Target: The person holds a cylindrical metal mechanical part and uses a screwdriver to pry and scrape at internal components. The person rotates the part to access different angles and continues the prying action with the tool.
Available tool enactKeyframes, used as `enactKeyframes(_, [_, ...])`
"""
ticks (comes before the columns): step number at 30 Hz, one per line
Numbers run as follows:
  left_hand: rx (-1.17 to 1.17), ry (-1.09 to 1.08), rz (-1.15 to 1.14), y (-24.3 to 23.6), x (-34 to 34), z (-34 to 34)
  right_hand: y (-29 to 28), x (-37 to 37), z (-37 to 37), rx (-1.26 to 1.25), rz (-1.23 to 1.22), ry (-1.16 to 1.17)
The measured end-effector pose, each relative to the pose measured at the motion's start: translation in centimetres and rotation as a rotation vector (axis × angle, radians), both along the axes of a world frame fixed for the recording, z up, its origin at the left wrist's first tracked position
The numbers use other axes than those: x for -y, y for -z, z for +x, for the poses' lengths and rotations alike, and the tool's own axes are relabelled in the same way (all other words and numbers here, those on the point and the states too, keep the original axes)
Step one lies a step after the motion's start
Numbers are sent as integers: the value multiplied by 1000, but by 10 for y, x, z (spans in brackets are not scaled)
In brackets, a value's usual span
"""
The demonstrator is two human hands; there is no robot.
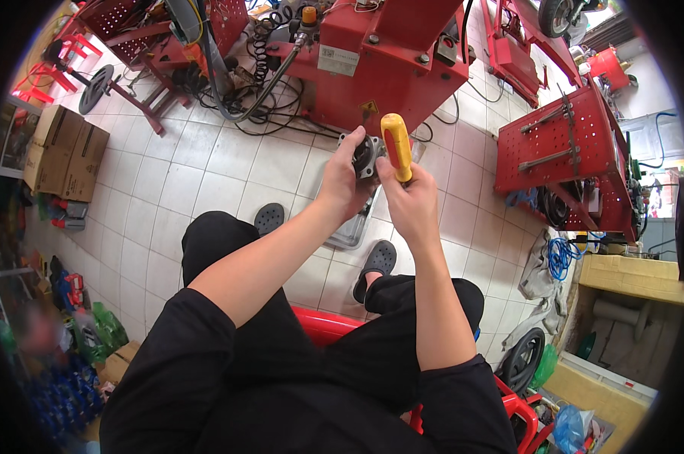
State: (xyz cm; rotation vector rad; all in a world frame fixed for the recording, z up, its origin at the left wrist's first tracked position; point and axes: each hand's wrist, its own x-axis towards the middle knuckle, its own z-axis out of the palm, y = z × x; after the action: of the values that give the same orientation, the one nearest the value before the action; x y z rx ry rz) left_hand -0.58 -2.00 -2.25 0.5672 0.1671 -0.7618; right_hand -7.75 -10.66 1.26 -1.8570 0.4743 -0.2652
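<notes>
My left hand [344,178] grips a metal housing [365,151] with a silver flange and a dark centre, thumb along its side. Close to its right edge, my right hand [408,198] is closed on a tool with a yellow and red handle [397,144], held upright with the handle's end on top; its working end is hidden. Beneath my hands, a grey plastic tray [342,236] lies on the floor between my feet, partly covered by my hands and arms.
A red machine [387,76] with cables and hoses stands ahead. A red perforated cart [554,144] is at the right, cardboard boxes [69,151] at the left. Coiled blue hose [561,257], black rubber rings [520,359] and an open box [629,268] lie to the right.
</notes>
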Motion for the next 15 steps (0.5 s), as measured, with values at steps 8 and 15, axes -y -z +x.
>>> enactKeyframes(8, [-167,94,-257,18,-1,4,-15,-2,-2,152,307,27])
enactKeyframes(15, [-324,51,-153,24,4,-3,-76,6,-22,868,146,159])
